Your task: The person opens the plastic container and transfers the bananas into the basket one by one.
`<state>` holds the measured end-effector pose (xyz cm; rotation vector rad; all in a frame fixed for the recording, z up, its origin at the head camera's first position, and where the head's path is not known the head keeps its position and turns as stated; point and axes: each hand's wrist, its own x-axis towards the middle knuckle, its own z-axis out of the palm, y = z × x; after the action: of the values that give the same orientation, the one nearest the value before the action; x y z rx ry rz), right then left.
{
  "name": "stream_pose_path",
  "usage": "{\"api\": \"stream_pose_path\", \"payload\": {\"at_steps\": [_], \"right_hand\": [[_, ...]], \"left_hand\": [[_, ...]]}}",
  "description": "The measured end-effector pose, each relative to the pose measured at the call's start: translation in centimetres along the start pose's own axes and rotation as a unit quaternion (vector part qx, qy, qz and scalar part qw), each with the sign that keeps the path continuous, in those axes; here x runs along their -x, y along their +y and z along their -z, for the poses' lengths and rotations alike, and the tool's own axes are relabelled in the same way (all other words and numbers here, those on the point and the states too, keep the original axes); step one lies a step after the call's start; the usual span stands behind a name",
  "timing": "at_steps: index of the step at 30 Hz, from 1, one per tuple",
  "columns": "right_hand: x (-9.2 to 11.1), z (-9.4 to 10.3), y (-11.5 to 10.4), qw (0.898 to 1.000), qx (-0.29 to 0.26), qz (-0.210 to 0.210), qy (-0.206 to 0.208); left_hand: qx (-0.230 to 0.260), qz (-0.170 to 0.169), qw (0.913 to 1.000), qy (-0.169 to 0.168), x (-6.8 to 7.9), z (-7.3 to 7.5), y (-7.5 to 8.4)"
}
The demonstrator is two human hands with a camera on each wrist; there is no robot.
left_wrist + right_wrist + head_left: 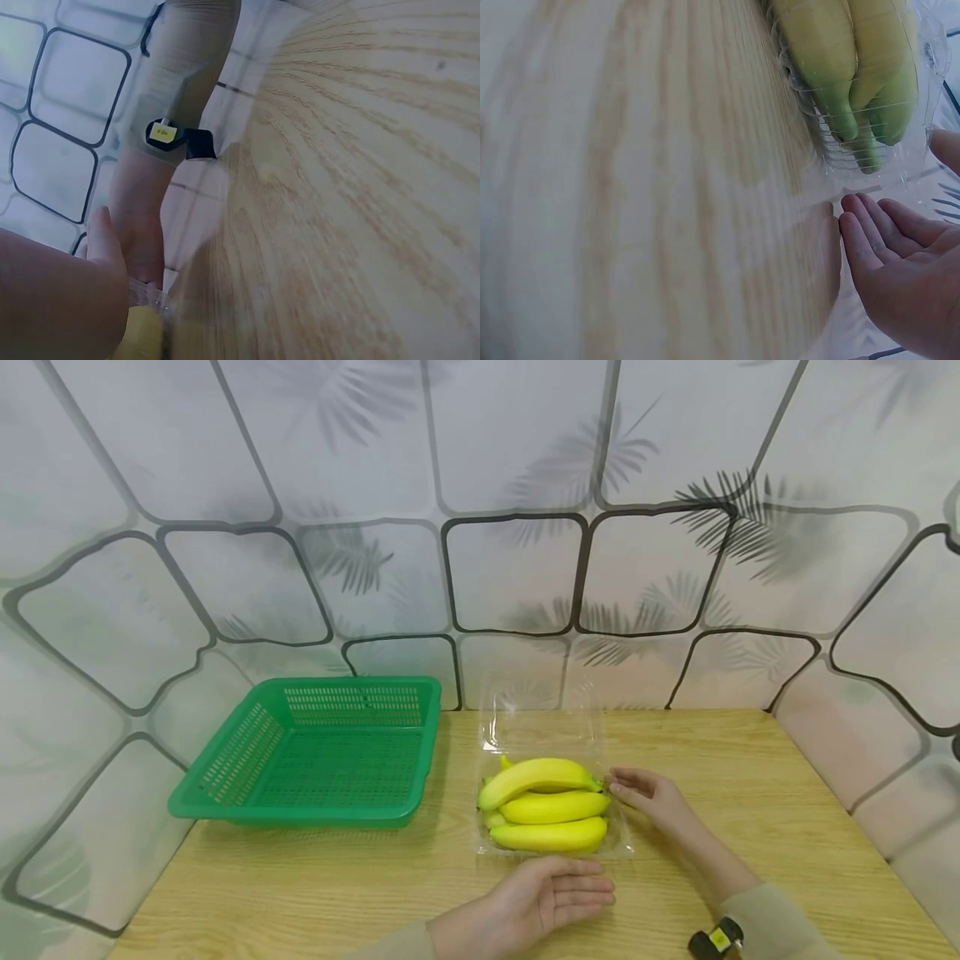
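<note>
Several yellow bananas (551, 808) lie stacked in a clear plastic clamshell container (618, 845), its transparent lid (540, 722) raised at the back. My left hand (551, 897) is just in front of the container's near edge, fingers extended to the right and palm partly turned up, holding nothing. At the container's right side is my right hand (656, 797), its fingertips close to the banana tips. The right wrist view shows this hand (915, 277) with loosely bent fingers beside the container wall and nothing in its grasp. Greenish banana ends (862, 135) show through the plastic there.
A green plastic basket (337, 814) with slotted sides stands on the left of the wooden table (300, 885). Behind the table rises a wall covering (517, 577) with a stone and leaf pattern. A small black device (716, 937) is strapped at the right sleeve.
</note>
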<state>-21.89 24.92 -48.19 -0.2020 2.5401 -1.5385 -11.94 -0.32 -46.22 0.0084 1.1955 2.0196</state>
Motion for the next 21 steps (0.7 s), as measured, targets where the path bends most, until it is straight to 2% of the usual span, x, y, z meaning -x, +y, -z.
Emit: {"api": "stream_pose_path", "payload": {"at_steps": [6, 13, 17, 21], "right_hand": [[0.2, -0.2, 0.2, 1.0, -0.03, -0.009, -0.004], [0.2, -0.3, 0.3, 0.998, -0.052, -0.017, -0.006], [0.1, -0.3, 0.3, 0.998, -0.059, -0.02, -0.004], [0.1, -0.4, 0.3, 0.998, -0.06, -0.019, -0.002]], "left_hand": [[-0.018, -0.015, 0.9995, -0.02, 0.0, -0.2, 1.0], [-0.039, -0.043, 0.9979, -0.03, 0.1, -0.2, 3.2], [-0.058, -0.056, 0.9947, -0.064, 0.2, 0.2, 4.5], [-0.089, -0.082, 0.9888, -0.087, 0.2, 0.8, 5.8]]}}
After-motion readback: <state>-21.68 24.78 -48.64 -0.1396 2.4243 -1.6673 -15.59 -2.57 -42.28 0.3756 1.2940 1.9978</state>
